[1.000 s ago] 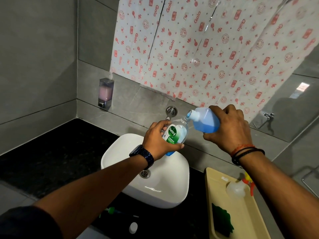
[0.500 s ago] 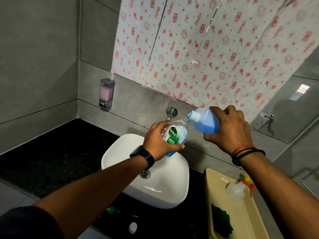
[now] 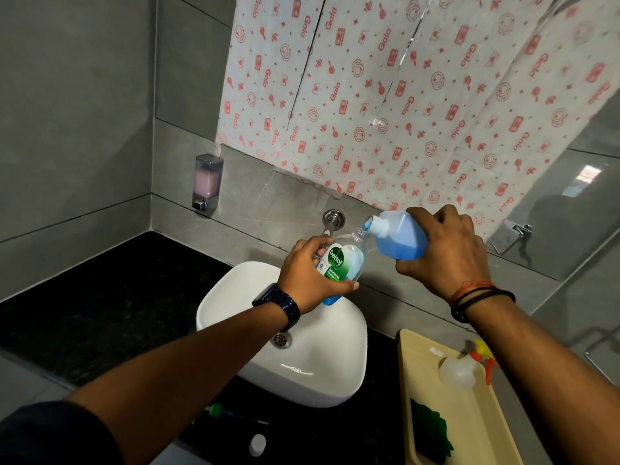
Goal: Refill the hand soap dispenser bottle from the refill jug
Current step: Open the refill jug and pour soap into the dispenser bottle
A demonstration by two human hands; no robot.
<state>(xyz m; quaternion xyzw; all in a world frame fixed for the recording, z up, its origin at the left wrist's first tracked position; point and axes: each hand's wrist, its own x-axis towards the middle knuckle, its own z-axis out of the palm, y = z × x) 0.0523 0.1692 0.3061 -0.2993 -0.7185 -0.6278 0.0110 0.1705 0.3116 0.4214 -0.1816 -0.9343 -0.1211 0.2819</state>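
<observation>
My left hand (image 3: 307,275) grips a clear soap dispenser bottle (image 3: 345,260) with a green label, held tilted over the white basin (image 3: 235,290). Its pump is off and its mouth points up and to the right. A little blue liquid sits at its bottom. My right hand (image 3: 446,253) holds the translucent refill jug (image 3: 397,239), which has blue liquid inside. The jug is tipped to the left with its spout right at the bottle's mouth.
A wall tap (image 3: 332,221) sticks out behind the bottle. A wall soap dispenser (image 3: 208,181) hangs at the left. On the black counter (image 3: 100,297) a beige tray (image 3: 416,350) holds a round clear item, a red and yellow item and a green item. A small white cap (image 3: 257,444) lies near the front.
Both hands hold almost the same pose over the basin. The jug stays tipped at the bottle's mouth.
</observation>
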